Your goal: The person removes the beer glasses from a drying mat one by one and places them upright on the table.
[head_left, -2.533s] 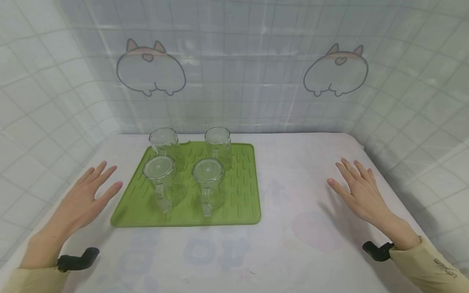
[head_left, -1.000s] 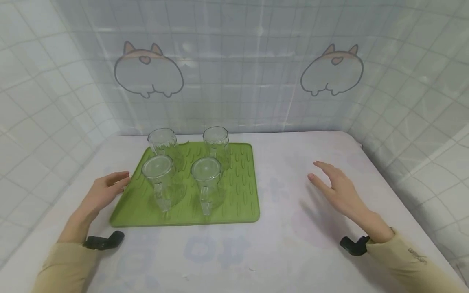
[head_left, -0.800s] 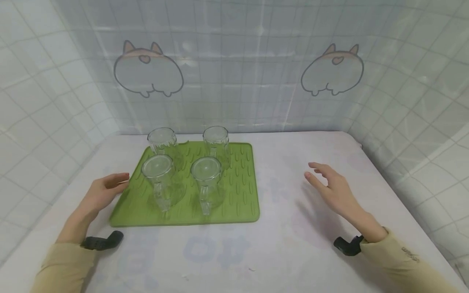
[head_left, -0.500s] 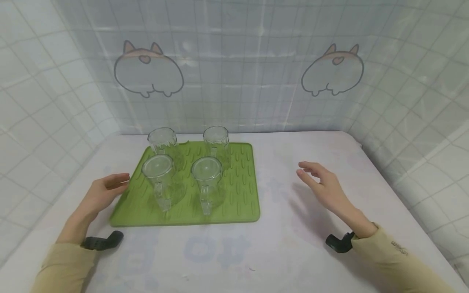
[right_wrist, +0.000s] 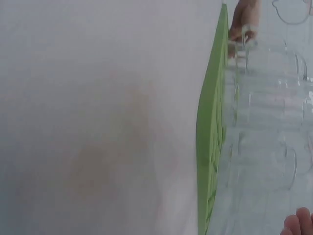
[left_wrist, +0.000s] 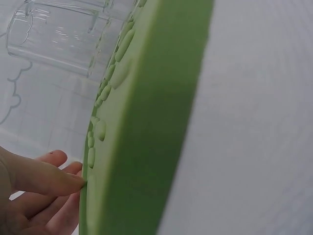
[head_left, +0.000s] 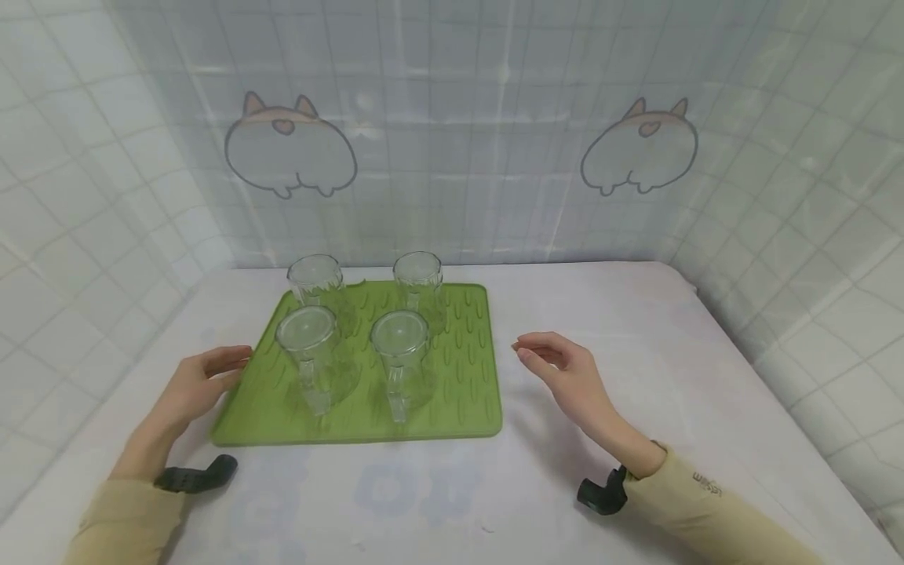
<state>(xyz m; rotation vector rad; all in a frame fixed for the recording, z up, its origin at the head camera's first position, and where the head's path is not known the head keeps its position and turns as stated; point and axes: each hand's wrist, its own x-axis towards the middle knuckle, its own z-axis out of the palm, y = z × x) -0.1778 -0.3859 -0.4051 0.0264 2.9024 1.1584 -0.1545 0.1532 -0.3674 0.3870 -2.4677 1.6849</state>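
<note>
Several clear glass mugs, among them one at front left (head_left: pixel 307 333) and one at front right (head_left: pixel 399 337), stand on a green ribbed drying mat (head_left: pixel 462 392). The front pair look bottom up, handles facing me. My left hand (head_left: pixel 201 380) is at the mat's left edge, thumb and fingers slightly bent and apart; in the left wrist view its thumb (left_wrist: pixel 63 183) touches the edge. My right hand (head_left: pixel 561 373) hovers just right of the mat, fingers loosely bent around nothing. In the right wrist view its fingertips (right_wrist: pixel 298 223) show at the bottom corner, beside the mugs.
The mat lies on the left half of a white cloth-covered table (head_left: pixel 621 314). Behind it rises a grid-patterned curtain (head_left: pixel 459 157) with two cartoon drawings, and similar sheets close in both sides. Two more mugs (head_left: pixel 418 275) stand at the mat's back.
My left hand came in from the side to the mat's left edge and has since stayed there. My right hand has moved left across the table towards the mat, its fingers bending. Mat and mugs stayed put.
</note>
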